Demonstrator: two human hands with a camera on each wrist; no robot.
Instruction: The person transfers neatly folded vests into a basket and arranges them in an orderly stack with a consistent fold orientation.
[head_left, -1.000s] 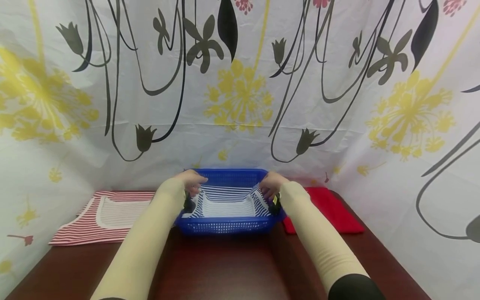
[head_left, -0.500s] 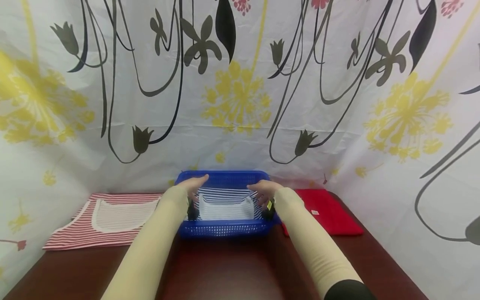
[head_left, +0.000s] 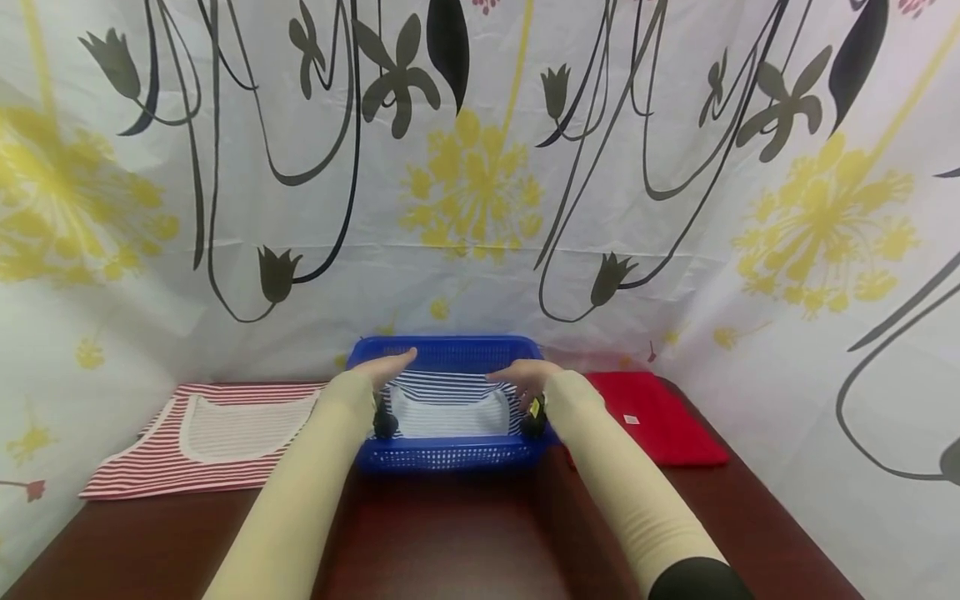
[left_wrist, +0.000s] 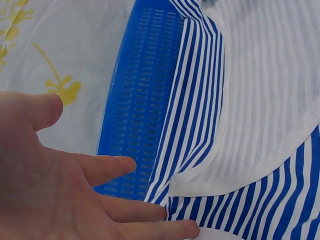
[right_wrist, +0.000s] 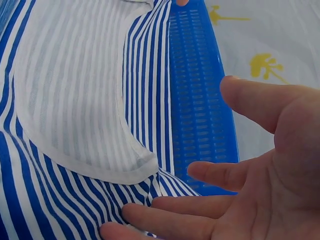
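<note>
A blue-and-white striped tank top (head_left: 450, 414) with white neckline trim lies spread inside a blue plastic basket (head_left: 450, 457). At the basket's left side, my left hand (head_left: 384, 368) has its fingers straight and spread, thumb raised. Its lower fingertips (left_wrist: 189, 228) touch or overlap the striped fabric in the left wrist view. My right hand (head_left: 531, 377) mirrors it on the right, also with straight, spread fingers. In the right wrist view its lower fingertips (right_wrist: 135, 212) lie over the fabric near the armhole. Neither hand grips anything.
A red-and-white striped tank top (head_left: 240, 429) lies flat on the brown table (head_left: 457, 533) to the left. Folded red cloth (head_left: 667, 421) with a small white label lies to the right. Behind the basket hangs a white flower-printed curtain (head_left: 480, 292).
Both hands have turned and their fingers have straightened from pointing down at the tank top's sides. The right hand has shifted slightly inward. The red cloth's white label has come into view.
</note>
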